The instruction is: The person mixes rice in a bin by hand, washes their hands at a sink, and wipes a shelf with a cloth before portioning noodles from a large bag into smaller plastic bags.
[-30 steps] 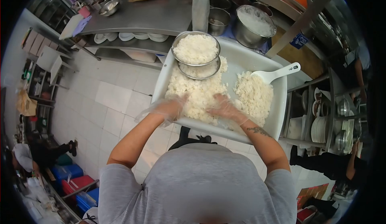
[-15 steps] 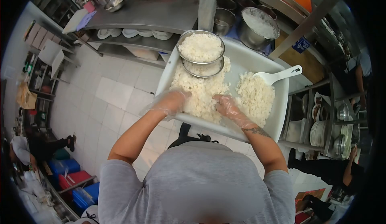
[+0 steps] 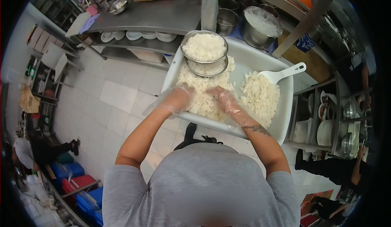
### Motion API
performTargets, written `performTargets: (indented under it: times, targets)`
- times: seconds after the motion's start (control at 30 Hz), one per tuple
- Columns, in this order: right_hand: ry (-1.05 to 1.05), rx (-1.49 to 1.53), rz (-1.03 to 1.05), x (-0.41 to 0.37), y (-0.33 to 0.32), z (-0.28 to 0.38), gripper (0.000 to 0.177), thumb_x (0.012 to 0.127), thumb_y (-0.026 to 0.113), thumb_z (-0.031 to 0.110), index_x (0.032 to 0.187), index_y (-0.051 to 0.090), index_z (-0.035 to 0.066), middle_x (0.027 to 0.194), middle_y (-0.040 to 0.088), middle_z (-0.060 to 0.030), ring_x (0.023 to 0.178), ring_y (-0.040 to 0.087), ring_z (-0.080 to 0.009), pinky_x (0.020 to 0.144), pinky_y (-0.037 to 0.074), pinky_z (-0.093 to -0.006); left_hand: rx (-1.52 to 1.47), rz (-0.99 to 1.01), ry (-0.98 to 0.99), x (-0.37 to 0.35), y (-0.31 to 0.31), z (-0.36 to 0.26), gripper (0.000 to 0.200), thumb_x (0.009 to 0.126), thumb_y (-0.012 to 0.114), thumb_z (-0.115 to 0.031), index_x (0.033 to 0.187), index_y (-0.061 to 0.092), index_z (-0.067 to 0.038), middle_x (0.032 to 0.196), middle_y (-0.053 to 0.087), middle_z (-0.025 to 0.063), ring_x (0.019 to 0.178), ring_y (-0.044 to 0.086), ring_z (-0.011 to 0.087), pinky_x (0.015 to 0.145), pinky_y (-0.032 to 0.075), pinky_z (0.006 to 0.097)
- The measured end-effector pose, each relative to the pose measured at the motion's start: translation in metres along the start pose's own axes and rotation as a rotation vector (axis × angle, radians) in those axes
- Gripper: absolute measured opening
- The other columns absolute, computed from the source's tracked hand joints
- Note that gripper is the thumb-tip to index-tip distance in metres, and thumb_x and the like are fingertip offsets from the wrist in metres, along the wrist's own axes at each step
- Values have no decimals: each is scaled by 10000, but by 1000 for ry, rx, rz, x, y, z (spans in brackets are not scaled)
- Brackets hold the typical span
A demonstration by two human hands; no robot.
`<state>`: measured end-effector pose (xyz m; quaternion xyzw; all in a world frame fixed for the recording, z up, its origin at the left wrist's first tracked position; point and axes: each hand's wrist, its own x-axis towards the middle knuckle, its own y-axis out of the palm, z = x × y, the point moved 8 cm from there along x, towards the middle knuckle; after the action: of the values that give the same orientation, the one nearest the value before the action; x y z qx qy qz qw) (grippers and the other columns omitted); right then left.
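A white tub (image 3: 287, 100) holds cooked white rice in two heaps. My left hand (image 3: 179, 98), in a clear plastic glove, is at the left heap's near-left edge, its fingers curled into the rice (image 3: 205, 102). Across from it, my gloved right hand (image 3: 225, 100) has its fingers bent and pressed into the same heap. Two stacked metal bowls of rice sit at the tub's back left; the upper bowl (image 3: 203, 47) is heaped full and the lower bowl (image 3: 207, 67) partly hidden. A white rice paddle (image 3: 285, 73) rests in the right heap (image 3: 260, 98).
Behind the tub stand a steel pot (image 3: 260, 29) with whitish residue and other metal containers. A steel counter (image 3: 163, 15) with plates on its lower shelf is at the back left. Racks with stacked plates (image 3: 324, 133) stand at right. Other people work at both sides.
My right hand has moved up and left over the rice, closer to my left hand. My left hand has shifted slightly up, its fingers further into the heap.
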<state>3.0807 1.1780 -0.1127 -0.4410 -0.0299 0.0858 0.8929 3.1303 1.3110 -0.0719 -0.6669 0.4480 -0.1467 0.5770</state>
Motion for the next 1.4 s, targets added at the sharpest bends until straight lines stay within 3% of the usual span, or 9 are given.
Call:
performTargets:
  times: [0.1, 0.3, 0.67, 0.87, 1.0, 1.13, 1.23, 1.33, 1.4]
  targets:
    - [35, -114, -68, -5, -19, 27, 571, 784, 621, 277, 1296, 406, 144, 1277, 424, -200, 1172, 435, -364, 957, 409, -411, -73, -455, 26, -17, -47, 2, 204, 829, 541, -170, 977, 553, -29, 979, 578, 209, 804, 574, 344, 726, 460, 399]
    - [-87, 55, -283, -6, -52, 113, 630, 746, 676, 304, 1296, 412, 146, 1261, 402, -174, 1183, 418, -344, 938, 416, -418, -588, -826, -282, -3, -44, 55, 141, 827, 558, -129, 794, 538, 7, 742, 611, 186, 706, 597, 354, 620, 450, 398]
    - [-406, 267, -518, 17, -55, 132, 156, 690, 590, -10, 824, 539, 50, 819, 550, -99, 770, 564, -285, 696, 473, -359, -423, -619, -137, -7, -6, 17, 174, 825, 527, -169, 839, 570, -1, 696, 590, 206, 639, 576, 358, 617, 444, 409]
    - [-81, 269, -744, 13, -87, 36, 74, 730, 535, -13, 767, 550, 49, 769, 556, -62, 708, 557, -208, 627, 457, -305, -209, -661, 171, -73, -75, -86, 250, 830, 501, -104, 1064, 555, -35, 962, 566, 213, 824, 561, 348, 648, 441, 413]
    - [150, 851, -704, -16, -106, -18, 138, 756, 574, 24, 890, 563, 57, 807, 571, -42, 767, 572, -201, 660, 480, -323, -238, -638, 240, -85, -103, -89, 419, 845, 537, -119, 1250, 468, -35, 1180, 491, 180, 991, 533, 314, 747, 439, 364]
    - [130, 1685, -479, -26, -82, 27, 375, 802, 601, 98, 1149, 481, 22, 849, 559, -56, 796, 565, -193, 675, 490, -308, -983, -575, 154, -49, -82, -74, 575, 878, 547, -173, 1381, 284, -82, 1249, 444, 150, 1067, 493, 239, 823, 420, 334]
    - [249, 1730, -310, -16, -36, 31, 467, 842, 587, 172, 1239, 410, 2, 952, 555, -106, 844, 565, -200, 705, 488, -315, -1036, -528, 289, -8, -43, -99, 702, 896, 547, -239, 1439, 116, -131, 1339, 363, 122, 1094, 467, 185, 885, 428, 342]
    - [542, 1560, -436, -13, -26, -42, 407, 873, 549, 177, 1232, 437, 21, 1064, 541, -133, 884, 568, -201, 767, 483, -299, -1333, -220, 250, 0, -23, -106, 758, 864, 579, -327, 1433, 133, -100, 1380, 316, 204, 1218, 415, 320, 974, 372, 373]
    - [646, 1458, -563, -25, -36, -62, 410, 875, 526, 157, 1252, 436, 25, 1121, 518, -142, 903, 567, -220, 774, 480, -319, -878, -356, 293, -11, -33, -108, 713, 851, 589, -327, 1402, 211, -81, 1345, 341, 223, 1163, 459, 352, 934, 407, 394]
